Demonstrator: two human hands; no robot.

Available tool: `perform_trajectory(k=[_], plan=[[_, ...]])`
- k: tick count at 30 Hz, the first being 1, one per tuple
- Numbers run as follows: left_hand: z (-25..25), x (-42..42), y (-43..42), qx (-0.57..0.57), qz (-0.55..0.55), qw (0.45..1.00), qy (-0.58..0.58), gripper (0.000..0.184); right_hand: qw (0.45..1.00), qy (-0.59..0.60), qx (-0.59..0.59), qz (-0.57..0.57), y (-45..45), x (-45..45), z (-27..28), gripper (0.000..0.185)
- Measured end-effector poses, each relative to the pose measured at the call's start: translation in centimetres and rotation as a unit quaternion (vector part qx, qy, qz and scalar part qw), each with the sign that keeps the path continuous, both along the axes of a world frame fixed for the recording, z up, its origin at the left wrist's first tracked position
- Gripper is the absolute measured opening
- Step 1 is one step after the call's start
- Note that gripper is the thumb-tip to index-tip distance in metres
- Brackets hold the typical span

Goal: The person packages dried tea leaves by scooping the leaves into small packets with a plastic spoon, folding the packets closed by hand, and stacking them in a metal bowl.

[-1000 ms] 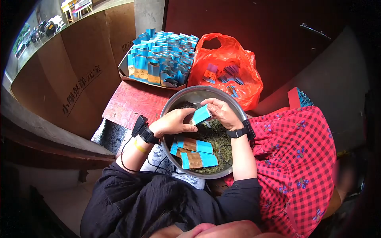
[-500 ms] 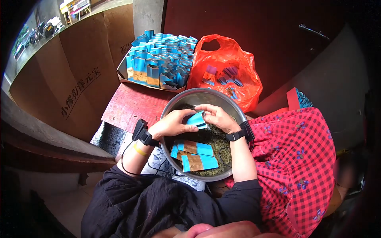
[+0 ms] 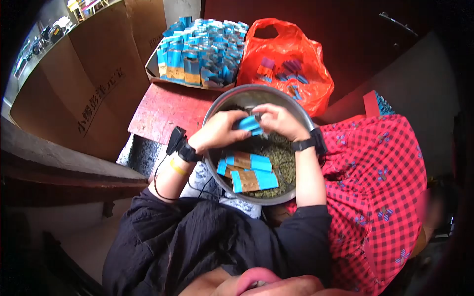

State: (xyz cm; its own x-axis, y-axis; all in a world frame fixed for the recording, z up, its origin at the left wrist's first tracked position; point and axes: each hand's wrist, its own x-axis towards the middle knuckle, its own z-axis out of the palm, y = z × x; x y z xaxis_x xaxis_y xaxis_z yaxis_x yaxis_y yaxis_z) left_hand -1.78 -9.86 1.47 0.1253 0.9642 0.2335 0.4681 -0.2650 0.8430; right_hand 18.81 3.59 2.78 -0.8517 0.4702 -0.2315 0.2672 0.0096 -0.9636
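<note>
My left hand is closed around a small blue packet over a metal bowl. Close by the packet's right end, my right hand has its fingers curled in; whatever they pinch is hidden. Dried green leaf bits, like loose tea, cover the bowl's bottom. Several flat blue-and-brown packets lie on top of the leaves at the near side, overlapping each other.
Behind the bowl, a carton packed with upright blue packets stands on a red wooden board. An orange plastic bag beside it holds small packets. Red checkered cloth lies at right; a large cardboard box rises at left.
The whole view has shifted, so the bowl and carton appear higher. The packet in my left hand has turned slightly, and my right hand stays by its end.
</note>
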Motion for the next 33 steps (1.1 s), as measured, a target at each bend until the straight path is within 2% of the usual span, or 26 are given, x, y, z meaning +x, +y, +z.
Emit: perform_trajectory(k=[2, 3, 4, 5, 8, 9, 12, 14, 17, 18, 21, 24, 25, 27, 28, 29, 31, 32, 33], plan=[[0.2, 0.0, 0.0, -0.035, 0.006, 0.999, -0.039, 0.042, 0.998, -0.005, 0.021, -0.057, 0.6, 0.5, 0.2, 0.026], [0.4, 0.0, 0.1, -0.047, 0.008, 0.998, -0.039, 0.041, 0.994, -0.032, 0.082, -0.071, 0.9, 0.5, -0.5, 0.026], [0.5, 0.0, 0.1, -0.032, 0.007, 0.998, -0.047, 0.042, 0.960, -0.141, 0.233, -0.068, 0.8, 0.7, -1.2, 0.026], [0.8, 0.1, -0.1, -0.020, 0.031, 0.999, -0.012, 0.042, 0.890, -0.246, 0.378, -0.063, 1.0, 1.1, -1.7, 0.027], [-0.2, -0.2, 0.5, -0.051, -0.001, 0.997, -0.061, 0.045, 0.844, -0.328, 0.423, -0.023, -0.8, -0.1, -0.9, 0.026], [-0.3, -0.2, 0.6, -0.032, -0.009, 0.997, -0.068, 0.046, 0.841, -0.318, 0.436, -0.018, -0.9, -0.4, -1.5, 0.024], [0.1, 0.0, 0.4, -0.072, 0.027, 0.992, -0.103, 0.048, 0.839, -0.307, 0.450, -0.015, -0.8, -0.5, -2.2, 0.022], [-0.2, -0.1, 0.6, -0.063, 0.036, 0.992, -0.106, 0.048, 0.877, -0.256, 0.402, -0.066, -0.5, -0.6, -2.2, 0.020], [-0.1, -0.1, 0.5, -0.068, 0.047, 0.989, -0.126, 0.049, 0.882, -0.219, 0.399, -0.122, 0.5, 0.0, -2.5, 0.019], [-0.2, -0.1, 0.7, -0.052, 0.053, 0.989, -0.126, 0.049, 0.877, -0.245, 0.390, -0.136, 0.2, 0.0, -1.4, 0.018], [-0.1, -0.1, 0.5, -0.056, 0.058, 0.986, -0.143, 0.052, 0.844, -0.208, 0.451, -0.201, 0.4, 0.1, -1.4, 0.018], [0.6, 0.0, 0.4, -0.065, 0.056, 0.987, -0.136, 0.056, 0.847, -0.144, 0.473, -0.193, 0.5, -0.6, -3.0, 0.016], [0.7, 0.0, 0.4, -0.057, 0.055, 0.990, -0.114, 0.056, 0.869, -0.090, 0.458, -0.165, 0.5, -1.0, -3.6, 0.016], [0.2, -0.1, 0.5, -0.051, 0.055, 0.991, -0.115, 0.056, 0.926, -0.036, 0.354, -0.124, -0.1, -1.8, -4.1, 0.015], [0.0, -0.1, 0.6, -0.045, 0.055, 0.991, -0.115, 0.056, 0.935, 0.008, 0.327, -0.134, -0.3, -2.3, -4.8, 0.016], [-0.2, -0.2, 0.6, -0.045, 0.057, 0.991, -0.116, 0.056, 0.936, 0.009, 0.327, -0.133, -0.5, -2.8, -5.2, 0.016], [0.1, -0.2, 0.5, -0.051, 0.056, 0.992, -0.102, 0.057, 0.924, 0.095, 0.345, -0.132, -0.5, -3.4, -6.2, 0.015], [0.1, -0.2, 0.5, -0.052, 0.056, 0.992, -0.102, 0.057, 0.907, 0.102, 0.392, -0.116, 0.2, -3.4, -7.3, 0.014], [0.1, -0.2, 0.5, -0.047, 0.055, 0.992, -0.099, 0.057, 0.907, 0.102, 0.392, -0.117, 0.1, -3.4, -7.1, 0.014]])
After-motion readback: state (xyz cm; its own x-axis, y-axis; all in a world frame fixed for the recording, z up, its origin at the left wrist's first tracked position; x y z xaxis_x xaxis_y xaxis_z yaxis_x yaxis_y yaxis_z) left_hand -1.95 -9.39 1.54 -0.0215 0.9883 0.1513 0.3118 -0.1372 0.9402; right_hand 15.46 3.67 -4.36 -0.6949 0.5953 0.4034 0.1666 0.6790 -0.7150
